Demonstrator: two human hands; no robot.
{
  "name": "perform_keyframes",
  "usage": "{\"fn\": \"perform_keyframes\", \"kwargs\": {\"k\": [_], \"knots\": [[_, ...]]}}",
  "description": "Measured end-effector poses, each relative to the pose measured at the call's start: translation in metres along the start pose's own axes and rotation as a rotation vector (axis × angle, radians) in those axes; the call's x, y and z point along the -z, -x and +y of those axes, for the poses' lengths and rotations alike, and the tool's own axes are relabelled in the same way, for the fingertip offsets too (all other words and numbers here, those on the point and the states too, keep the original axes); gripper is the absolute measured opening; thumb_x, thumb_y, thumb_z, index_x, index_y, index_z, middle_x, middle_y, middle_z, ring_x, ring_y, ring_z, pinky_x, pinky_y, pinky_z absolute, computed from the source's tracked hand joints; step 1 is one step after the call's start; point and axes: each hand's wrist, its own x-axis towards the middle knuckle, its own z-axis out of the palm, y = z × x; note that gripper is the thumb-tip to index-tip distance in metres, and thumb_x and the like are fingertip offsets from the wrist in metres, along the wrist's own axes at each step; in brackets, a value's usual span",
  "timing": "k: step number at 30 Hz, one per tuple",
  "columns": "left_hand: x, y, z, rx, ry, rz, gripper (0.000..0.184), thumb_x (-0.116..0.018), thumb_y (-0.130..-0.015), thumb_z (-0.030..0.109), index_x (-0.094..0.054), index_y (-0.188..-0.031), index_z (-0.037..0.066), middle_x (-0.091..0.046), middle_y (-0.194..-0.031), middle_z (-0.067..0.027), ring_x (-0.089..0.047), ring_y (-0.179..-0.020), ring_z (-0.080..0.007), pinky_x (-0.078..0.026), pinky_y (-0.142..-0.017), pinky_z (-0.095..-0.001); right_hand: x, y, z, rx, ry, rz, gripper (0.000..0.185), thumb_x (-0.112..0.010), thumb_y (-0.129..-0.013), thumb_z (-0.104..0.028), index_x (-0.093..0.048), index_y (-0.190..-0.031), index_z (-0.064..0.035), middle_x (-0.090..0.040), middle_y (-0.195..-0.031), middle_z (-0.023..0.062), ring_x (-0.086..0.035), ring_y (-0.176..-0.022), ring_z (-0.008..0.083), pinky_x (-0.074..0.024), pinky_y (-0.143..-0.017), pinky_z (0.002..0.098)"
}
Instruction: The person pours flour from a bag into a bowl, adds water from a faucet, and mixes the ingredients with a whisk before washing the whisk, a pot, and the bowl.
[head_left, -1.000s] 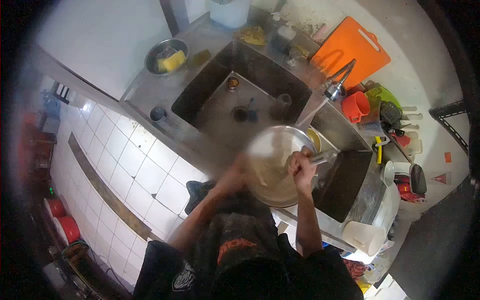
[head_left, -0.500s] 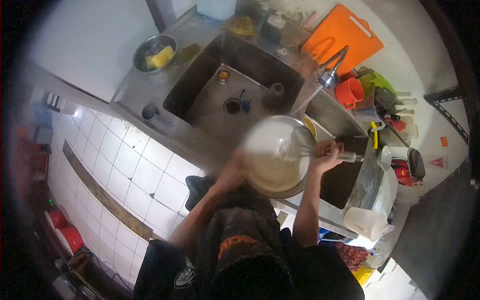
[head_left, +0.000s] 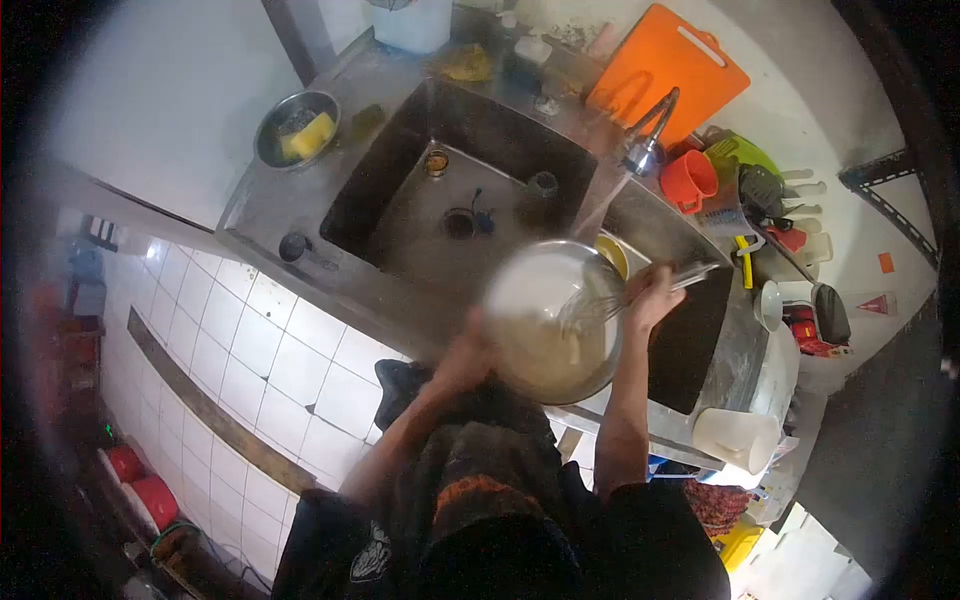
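Observation:
A large metal mixing bowl point(head_left: 545, 385) is tilted in front of my body, over the front edge of the sink counter. Pale, whitish liquid point(head_left: 540, 285) lies inside it. At the bowl's left rim is my left hand point(head_left: 468, 352), gripping it; its fingers are partly blurred. My right hand point(head_left: 655, 300) is closed round the handle of a wire whisk point(head_left: 592, 312), whose wires reach down into the bowl. Behind the bowl, the faucet point(head_left: 643, 155) runs a stream of water down beside its far rim.
A sink basin point(head_left: 400, 225) holds a small cup point(head_left: 543, 184). Left on the counter stands a metal bowl point(head_left: 262, 140) with a yellow sponge point(head_left: 310, 135). An orange cutting board point(head_left: 670, 75), a red mug point(head_left: 688, 180) and a white pitcher point(head_left: 735, 437) are around the right side.
The whisk has swung lower and further left in the bowl, its handle now angled upward. The bowl tips slightly differently, and the whole view has shifted a little.

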Motion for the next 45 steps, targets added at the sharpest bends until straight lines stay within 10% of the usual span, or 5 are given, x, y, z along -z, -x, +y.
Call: {"fn": "perform_keyframes", "kwargs": {"k": [11, 15, 19, 23, 45], "knots": [[0.001, -0.007, -0.010, -0.216, 0.142, 0.034, 0.069, -0.056, -0.080, 0.010, -0.021, -0.139, 0.004, -0.035, -0.137, -0.0232, -0.034, -0.128, -0.0329, -0.026, -0.106, -0.0380, -0.019, 0.095, -0.024, -0.373, -0.384, -0.749, 0.016, -0.054, -0.081, -0.012, -0.040, -0.075, -0.0098, -0.038, -0.052, 0.0012, -0.033, -0.041, 0.0108, -0.0268, -0.037, 0.0255], [0.002, -0.012, -0.026, -0.194, -0.013, 0.047, 0.069, -0.054, -0.086, 0.015, -0.014, -0.143, 0.013, -0.035, -0.138, -0.0177, -0.037, -0.126, -0.0293, -0.031, -0.103, -0.0398, 0.062, 0.051, 0.004, 0.030, -0.219, -0.669, 0.005, -0.051, -0.080, -0.004, -0.051, -0.084, -0.0060, -0.049, -0.064, 0.0029, -0.041, -0.049, 0.0089, -0.0339, -0.042, 0.0237], [0.000, -0.015, -0.035, -0.175, 0.008, 0.045, 0.067, -0.055, -0.087, 0.016, -0.018, -0.142, 0.013, -0.032, -0.140, -0.0167, -0.033, -0.128, -0.0293, -0.028, -0.104, -0.0393, 0.024, 0.013, -0.002, -0.016, -0.492, 0.297, 0.011, -0.053, -0.078, -0.012, -0.043, -0.074, -0.0076, -0.040, -0.053, 0.0008, -0.038, -0.044, 0.0087, -0.0299, -0.036, 0.0257], [0.004, -0.001, 0.012, -0.093, 0.119, -0.029, 0.065, -0.056, -0.086, 0.017, -0.022, -0.142, 0.013, -0.033, -0.140, -0.0157, -0.033, -0.127, -0.0273, -0.029, -0.103, -0.0395, 0.013, 0.018, 0.015, -0.481, -0.498, -0.294, 0.013, -0.051, -0.080, -0.009, -0.040, -0.073, -0.0104, -0.036, -0.051, -0.0007, -0.036, -0.042, 0.0084, -0.0289, -0.036, 0.0262], [0.002, -0.023, -0.043, -0.294, 0.036, 0.035, 0.061, -0.053, -0.081, 0.008, -0.027, -0.137, 0.008, -0.042, -0.129, -0.0139, -0.039, -0.120, -0.0249, -0.031, -0.101, -0.0365, 0.049, 0.025, -0.057, -0.033, -0.412, 0.110, 0.014, -0.055, -0.081, -0.013, -0.042, -0.083, -0.0106, -0.038, -0.051, 0.0004, -0.038, -0.041, 0.0113, -0.0343, -0.038, 0.0266]]}}
